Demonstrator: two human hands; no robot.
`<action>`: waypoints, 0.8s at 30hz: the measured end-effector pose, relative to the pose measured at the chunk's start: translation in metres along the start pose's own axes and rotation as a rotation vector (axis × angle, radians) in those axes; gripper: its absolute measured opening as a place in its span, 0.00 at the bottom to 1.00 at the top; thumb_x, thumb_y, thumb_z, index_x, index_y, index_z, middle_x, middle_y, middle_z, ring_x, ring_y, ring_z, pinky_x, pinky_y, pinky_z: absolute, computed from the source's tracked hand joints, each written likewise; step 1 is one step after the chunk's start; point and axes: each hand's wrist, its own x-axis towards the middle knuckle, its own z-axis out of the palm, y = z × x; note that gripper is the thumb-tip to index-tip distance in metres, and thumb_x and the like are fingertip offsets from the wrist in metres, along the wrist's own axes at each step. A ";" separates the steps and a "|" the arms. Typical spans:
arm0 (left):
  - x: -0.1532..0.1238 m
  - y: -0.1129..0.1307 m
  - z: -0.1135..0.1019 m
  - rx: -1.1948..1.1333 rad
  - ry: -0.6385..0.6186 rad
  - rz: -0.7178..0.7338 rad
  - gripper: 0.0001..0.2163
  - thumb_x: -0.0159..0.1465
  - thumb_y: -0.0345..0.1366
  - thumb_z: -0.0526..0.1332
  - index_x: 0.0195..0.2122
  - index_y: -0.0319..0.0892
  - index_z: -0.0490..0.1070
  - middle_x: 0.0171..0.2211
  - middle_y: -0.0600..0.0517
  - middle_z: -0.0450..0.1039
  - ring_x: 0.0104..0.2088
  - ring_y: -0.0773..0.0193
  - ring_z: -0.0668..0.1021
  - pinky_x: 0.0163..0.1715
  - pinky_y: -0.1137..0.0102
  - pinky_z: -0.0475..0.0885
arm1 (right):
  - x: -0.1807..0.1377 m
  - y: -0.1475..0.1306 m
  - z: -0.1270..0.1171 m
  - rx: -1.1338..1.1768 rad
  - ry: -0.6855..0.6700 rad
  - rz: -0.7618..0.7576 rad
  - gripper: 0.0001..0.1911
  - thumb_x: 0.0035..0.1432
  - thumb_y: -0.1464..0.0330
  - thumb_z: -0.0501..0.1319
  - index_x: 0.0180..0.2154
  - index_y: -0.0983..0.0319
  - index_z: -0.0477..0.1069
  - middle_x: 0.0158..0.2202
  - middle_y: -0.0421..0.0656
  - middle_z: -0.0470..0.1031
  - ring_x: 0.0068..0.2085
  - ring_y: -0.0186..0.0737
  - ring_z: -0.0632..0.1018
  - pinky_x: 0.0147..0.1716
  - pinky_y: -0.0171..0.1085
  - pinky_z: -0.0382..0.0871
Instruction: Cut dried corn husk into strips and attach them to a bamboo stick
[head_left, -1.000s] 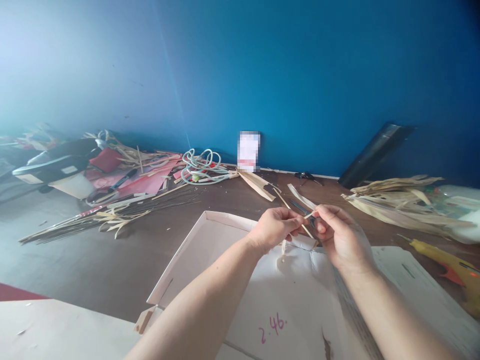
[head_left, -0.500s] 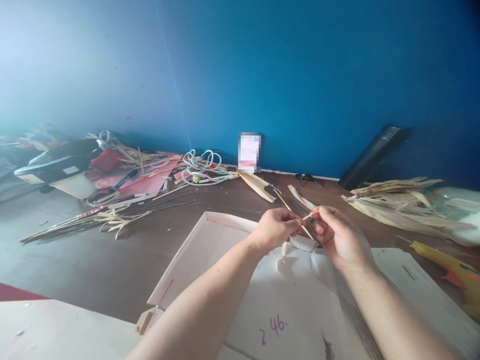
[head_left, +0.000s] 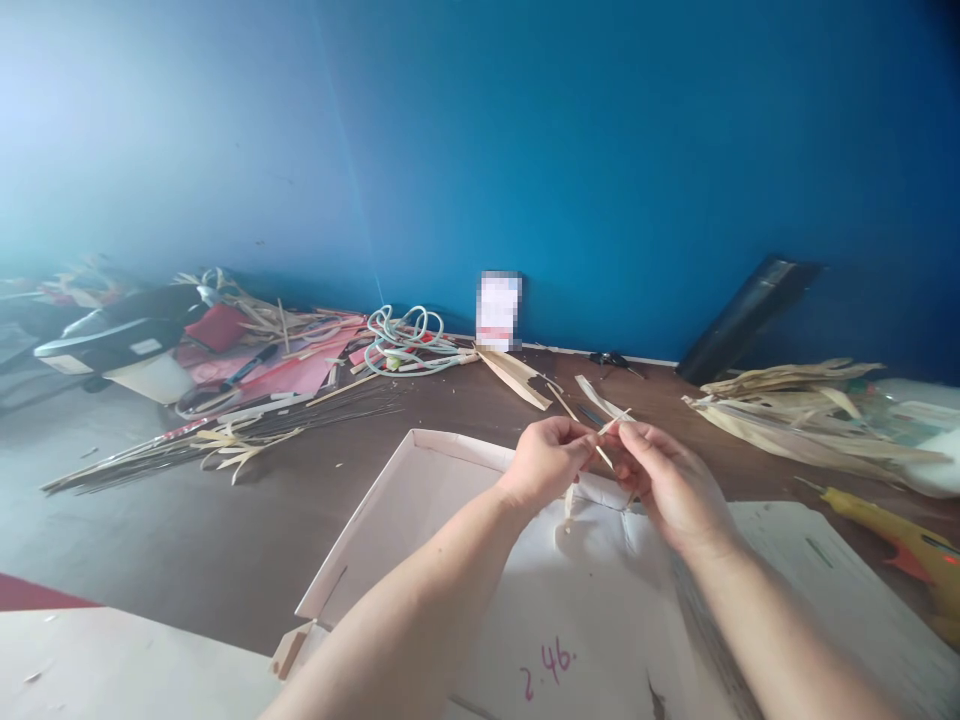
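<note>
Close together over the far edge of a white cardboard box lid, both my hands are closed in a pinch. Between my left hand and my right hand runs a thin pale strip of dried husk, its tip poking up at the right fingertips. A second piece of the strip slants down below the fingers. Small husk bits hang under the left hand. Behind the hands lie a wider curled husk strip and scissors, mostly hidden. The fingers hide where the pieces meet.
Dried corn husks and a yellow glue gun lie to the right. At the back are a coiled pale cable, a phone against the blue wall and a black roll. Wires and scraps lie left.
My right hand has shifted slightly left, closer to my left hand. The strip's tip now points up and right past the right thumb. The whole view has dropped slightly.
</note>
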 end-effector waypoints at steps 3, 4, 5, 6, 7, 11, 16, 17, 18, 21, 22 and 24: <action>0.001 -0.001 0.003 0.008 0.037 0.002 0.11 0.55 0.42 0.60 0.30 0.38 0.70 0.24 0.53 0.68 0.21 0.74 0.65 0.20 0.77 0.61 | -0.002 0.001 0.001 -0.098 0.022 -0.043 0.13 0.49 0.57 0.65 0.33 0.59 0.75 0.20 0.38 0.68 0.22 0.32 0.67 0.19 0.30 0.59; 0.001 -0.002 0.004 0.007 0.047 0.002 0.11 0.55 0.42 0.60 0.30 0.38 0.70 0.24 0.53 0.68 0.21 0.74 0.65 0.20 0.77 0.61 | -0.002 0.001 0.001 -0.115 0.032 -0.054 0.13 0.49 0.57 0.65 0.32 0.59 0.75 0.19 0.37 0.68 0.22 0.32 0.67 0.19 0.30 0.59; 0.001 -0.002 0.005 0.006 0.055 0.002 0.12 0.55 0.43 0.60 0.30 0.38 0.70 0.24 0.54 0.68 0.21 0.74 0.66 0.20 0.77 0.61 | -0.002 0.001 0.002 -0.127 0.038 -0.061 0.13 0.49 0.57 0.65 0.32 0.59 0.75 0.19 0.37 0.68 0.22 0.32 0.67 0.19 0.30 0.59; 0.001 -0.003 0.005 0.005 0.063 0.003 0.12 0.55 0.43 0.60 0.30 0.38 0.70 0.24 0.54 0.68 0.21 0.74 0.66 0.21 0.77 0.61 | -0.002 0.001 0.002 -0.136 0.042 -0.063 0.13 0.49 0.57 0.65 0.32 0.59 0.75 0.19 0.37 0.67 0.22 0.32 0.67 0.19 0.30 0.59; 0.001 -0.003 0.006 0.006 0.069 0.006 0.12 0.55 0.43 0.60 0.29 0.38 0.70 0.23 0.54 0.68 0.21 0.73 0.66 0.21 0.77 0.61 | -0.002 0.002 0.002 -0.143 0.046 -0.065 0.13 0.49 0.57 0.65 0.31 0.59 0.75 0.19 0.37 0.67 0.21 0.32 0.66 0.19 0.30 0.59; -0.001 -0.002 0.008 0.035 0.086 0.018 0.10 0.55 0.42 0.60 0.30 0.39 0.71 0.23 0.54 0.69 0.23 0.72 0.67 0.24 0.76 0.62 | -0.001 0.004 0.002 -0.167 0.073 -0.078 0.14 0.48 0.56 0.66 0.31 0.59 0.74 0.18 0.37 0.67 0.21 0.31 0.66 0.18 0.30 0.58; -0.003 -0.002 0.010 0.066 0.088 0.044 0.11 0.55 0.43 0.60 0.29 0.39 0.70 0.24 0.54 0.70 0.24 0.71 0.68 0.25 0.76 0.63 | -0.001 0.003 0.003 -0.150 0.077 -0.082 0.13 0.48 0.57 0.66 0.30 0.59 0.74 0.19 0.37 0.67 0.21 0.32 0.66 0.18 0.30 0.57; -0.003 -0.003 0.010 0.070 0.087 0.045 0.11 0.55 0.43 0.60 0.29 0.39 0.70 0.23 0.54 0.69 0.24 0.72 0.68 0.25 0.76 0.63 | -0.001 0.003 0.003 -0.153 0.073 -0.083 0.13 0.48 0.57 0.66 0.30 0.59 0.74 0.19 0.36 0.67 0.22 0.31 0.66 0.19 0.30 0.58; -0.003 -0.003 0.010 0.072 0.085 0.045 0.11 0.55 0.43 0.60 0.29 0.39 0.70 0.23 0.54 0.69 0.24 0.72 0.68 0.24 0.76 0.63 | -0.001 0.003 0.003 -0.160 0.070 -0.084 0.12 0.48 0.57 0.66 0.30 0.59 0.73 0.19 0.36 0.67 0.22 0.31 0.66 0.19 0.30 0.58; -0.002 -0.004 0.010 0.064 0.078 0.043 0.11 0.56 0.43 0.60 0.29 0.39 0.70 0.23 0.54 0.69 0.23 0.72 0.68 0.24 0.76 0.62 | -0.001 0.003 0.003 -0.182 0.078 -0.091 0.12 0.49 0.58 0.65 0.30 0.59 0.73 0.19 0.36 0.67 0.22 0.31 0.66 0.20 0.29 0.58; -0.002 -0.004 0.010 0.060 0.075 0.042 0.11 0.56 0.42 0.60 0.29 0.39 0.70 0.23 0.55 0.68 0.23 0.72 0.68 0.24 0.76 0.62 | -0.001 0.003 0.002 -0.181 0.082 -0.091 0.12 0.49 0.58 0.65 0.30 0.59 0.73 0.19 0.36 0.67 0.23 0.31 0.66 0.20 0.29 0.58; -0.002 -0.004 0.010 0.054 0.066 0.035 0.10 0.56 0.42 0.60 0.29 0.39 0.70 0.22 0.55 0.68 0.22 0.73 0.67 0.23 0.77 0.62 | -0.001 0.003 0.002 -0.173 0.084 -0.092 0.12 0.48 0.57 0.66 0.30 0.59 0.73 0.19 0.36 0.67 0.23 0.31 0.66 0.20 0.30 0.59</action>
